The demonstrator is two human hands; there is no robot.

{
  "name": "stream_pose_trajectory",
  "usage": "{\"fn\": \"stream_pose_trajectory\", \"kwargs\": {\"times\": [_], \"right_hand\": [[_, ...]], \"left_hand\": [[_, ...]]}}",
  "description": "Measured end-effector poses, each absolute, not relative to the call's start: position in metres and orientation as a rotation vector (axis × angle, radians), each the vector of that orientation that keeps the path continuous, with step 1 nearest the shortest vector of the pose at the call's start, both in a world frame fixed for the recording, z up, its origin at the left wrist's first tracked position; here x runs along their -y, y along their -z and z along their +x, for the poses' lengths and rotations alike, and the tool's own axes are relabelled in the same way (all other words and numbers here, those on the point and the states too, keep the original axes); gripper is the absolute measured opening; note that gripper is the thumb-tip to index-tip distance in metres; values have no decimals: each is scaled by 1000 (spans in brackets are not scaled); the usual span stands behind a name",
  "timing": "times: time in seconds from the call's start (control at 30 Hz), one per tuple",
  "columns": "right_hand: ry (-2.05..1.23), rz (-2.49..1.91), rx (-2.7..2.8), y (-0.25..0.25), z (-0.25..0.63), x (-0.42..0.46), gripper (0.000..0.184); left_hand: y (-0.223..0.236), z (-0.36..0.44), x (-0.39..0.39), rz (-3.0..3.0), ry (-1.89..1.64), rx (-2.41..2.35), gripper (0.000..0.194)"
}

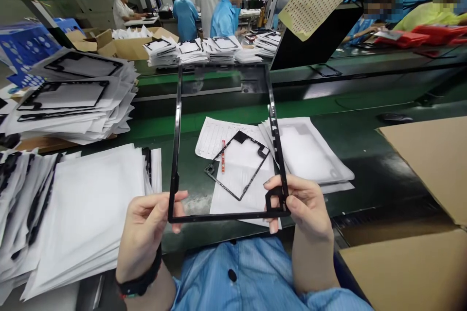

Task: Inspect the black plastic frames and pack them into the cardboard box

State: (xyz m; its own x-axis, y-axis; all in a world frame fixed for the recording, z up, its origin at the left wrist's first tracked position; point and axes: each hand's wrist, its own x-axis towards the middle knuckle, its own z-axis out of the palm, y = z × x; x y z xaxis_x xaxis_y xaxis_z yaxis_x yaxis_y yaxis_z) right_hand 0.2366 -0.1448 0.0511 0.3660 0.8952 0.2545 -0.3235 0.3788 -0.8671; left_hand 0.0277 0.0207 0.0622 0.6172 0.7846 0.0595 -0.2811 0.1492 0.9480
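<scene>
Left hand (148,226) and right hand (306,204), fingers pinched closed on the two near corners of a black frame (226,217), held up above the green bench (189,170). Beyond, seen through it: a second frame (255,180) lying on white paper (228,194), red-and-white stick (223,158) just beside its upper-left edge. Farther back, stacks of sleeved frames (219,48), then people in blue (223,17).
</scene>
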Motion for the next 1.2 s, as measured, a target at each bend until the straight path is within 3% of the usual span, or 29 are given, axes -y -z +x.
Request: {"fn": "stream_pose_trajectory", "kwargs": {"times": [0.23, 0.43, 0.6, 1.2], "right_hand": [[-1045, -661, 716, -54, 229, 134, 39], [-1106, -598, 521, -69, 215, 128, 43], [-1206, -488, 330, -78, 213, 126, 38], [-1304, -296, 296, -78, 209, 132, 38]], "left_hand": [[-59, 39, -14, 602, -608, -297, 19], [-81, 47, 1, -31, -415, -142, 10], [-100, 48, 12, -72, -378, 23, 3], [-101, 43, 23, -34, -332, 217, 20]]}}
